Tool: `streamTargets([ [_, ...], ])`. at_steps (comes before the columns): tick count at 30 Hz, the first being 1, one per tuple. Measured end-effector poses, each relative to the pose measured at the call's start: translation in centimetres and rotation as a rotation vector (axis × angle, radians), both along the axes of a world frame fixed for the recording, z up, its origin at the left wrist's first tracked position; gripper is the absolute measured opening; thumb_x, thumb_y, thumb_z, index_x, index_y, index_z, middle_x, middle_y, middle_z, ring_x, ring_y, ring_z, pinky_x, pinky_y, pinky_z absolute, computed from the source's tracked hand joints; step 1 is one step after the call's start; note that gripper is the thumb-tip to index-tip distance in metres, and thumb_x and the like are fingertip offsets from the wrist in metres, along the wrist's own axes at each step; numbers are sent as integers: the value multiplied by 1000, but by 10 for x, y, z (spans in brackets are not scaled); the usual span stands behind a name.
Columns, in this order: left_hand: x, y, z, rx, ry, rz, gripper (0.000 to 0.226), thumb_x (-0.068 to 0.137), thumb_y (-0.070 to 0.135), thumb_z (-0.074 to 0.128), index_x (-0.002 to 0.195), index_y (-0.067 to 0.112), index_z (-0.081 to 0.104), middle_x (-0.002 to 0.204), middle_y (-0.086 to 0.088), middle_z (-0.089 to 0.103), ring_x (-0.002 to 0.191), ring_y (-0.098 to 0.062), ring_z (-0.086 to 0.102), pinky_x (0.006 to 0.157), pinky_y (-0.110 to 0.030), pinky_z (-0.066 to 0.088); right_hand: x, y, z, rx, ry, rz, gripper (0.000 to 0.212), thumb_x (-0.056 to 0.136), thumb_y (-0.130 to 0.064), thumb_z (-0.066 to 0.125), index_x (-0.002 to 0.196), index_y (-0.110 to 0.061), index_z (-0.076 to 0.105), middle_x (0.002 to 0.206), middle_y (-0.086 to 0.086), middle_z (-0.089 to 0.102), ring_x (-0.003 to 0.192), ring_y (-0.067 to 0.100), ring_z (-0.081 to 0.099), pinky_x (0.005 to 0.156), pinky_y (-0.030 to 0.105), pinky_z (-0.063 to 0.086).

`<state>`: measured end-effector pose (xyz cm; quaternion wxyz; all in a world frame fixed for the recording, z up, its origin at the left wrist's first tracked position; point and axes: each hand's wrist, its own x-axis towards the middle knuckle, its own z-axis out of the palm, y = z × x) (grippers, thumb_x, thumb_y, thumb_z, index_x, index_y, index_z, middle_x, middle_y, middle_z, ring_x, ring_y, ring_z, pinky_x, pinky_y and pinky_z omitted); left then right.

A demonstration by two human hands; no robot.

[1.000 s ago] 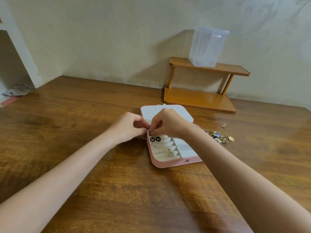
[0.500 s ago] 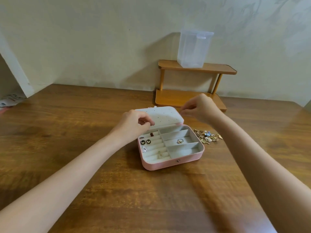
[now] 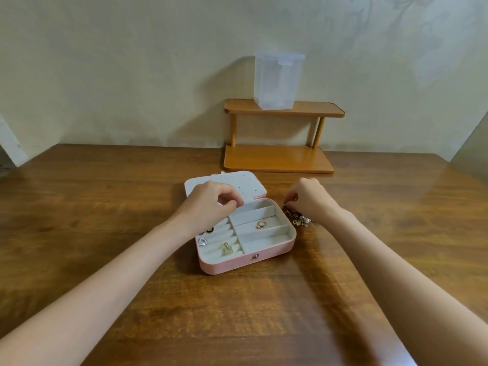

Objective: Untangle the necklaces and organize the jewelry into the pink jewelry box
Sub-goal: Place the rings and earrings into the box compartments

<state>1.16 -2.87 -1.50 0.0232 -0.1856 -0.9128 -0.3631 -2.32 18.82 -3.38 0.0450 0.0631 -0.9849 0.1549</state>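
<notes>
The pink jewelry box point(image 3: 245, 263) lies open mid-table, its white dotted lid point(image 3: 248, 184) laid back. Inside are a gold ring point(image 3: 261, 224) in a right compartment, a gold piece point(image 3: 228, 248) and a silver triangle earring point(image 3: 202, 241) in the ring rolls, and black earrings point(image 3: 210, 230) half hidden by my wrist. My left hand point(image 3: 211, 204) hovers over the box's far left corner, fingers curled, nothing visible in them. A tangled pile of necklaces and charms point(image 3: 301, 220) lies just right of the box. My right hand point(image 3: 309, 199) reaches down onto it, fingertips pinching its far end.
A small two-tier wooden shelf point(image 3: 280, 159) stands against the wall behind the box, with a clear plastic container point(image 3: 277, 83) on its top tier. The wooden table point(image 3: 105, 207) stretches wide on both sides and toward me.
My right hand left the box, swung over the lid and came down onto the tangled pile at the right. My left hand stayed over the box's far left corner.
</notes>
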Motion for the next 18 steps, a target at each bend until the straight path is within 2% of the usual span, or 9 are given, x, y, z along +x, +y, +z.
streamTargets([
  [3,-1,2,-1,52,3,40,19,90,12,57,82,26,66,82,19,62,79,3,58,67,-9,42,3,-2,16,-188,106,-22,12,86,-7,63,93,-4,72,90,9,70,74,13,59,68,20,48],
  [6,-2,0,3,262,-139,78,11,87,15,64,81,23,68,82,6,70,74,-5,64,65,-17,50,11,-24,38,-387,153,75,6,82,-7,68,87,-5,71,81,6,70,72,14,65,71,24,56],
  [10,1,-8,8,422,-302,120,3,84,16,69,83,19,71,77,4,73,71,-5,67,68,-18,53,20,-66,43,-422,217,232,6,82,-10,69,86,-6,73,83,4,71,77,14,66,74,25,55],
  [16,5,-33,11,504,-294,208,2,83,14,69,82,15,71,77,1,72,78,-12,67,73,-26,54,23,-95,41,-430,226,371,8,84,-9,68,88,-5,72,81,0,67,69,3,59,69,10,50],
  [18,7,-39,10,460,-257,215,4,83,11,68,82,14,71,78,0,72,77,-11,67,69,-21,54,23,-98,43,-439,168,395,9,83,-9,68,90,-4,73,81,0,67,67,1,58,67,9,50],
])
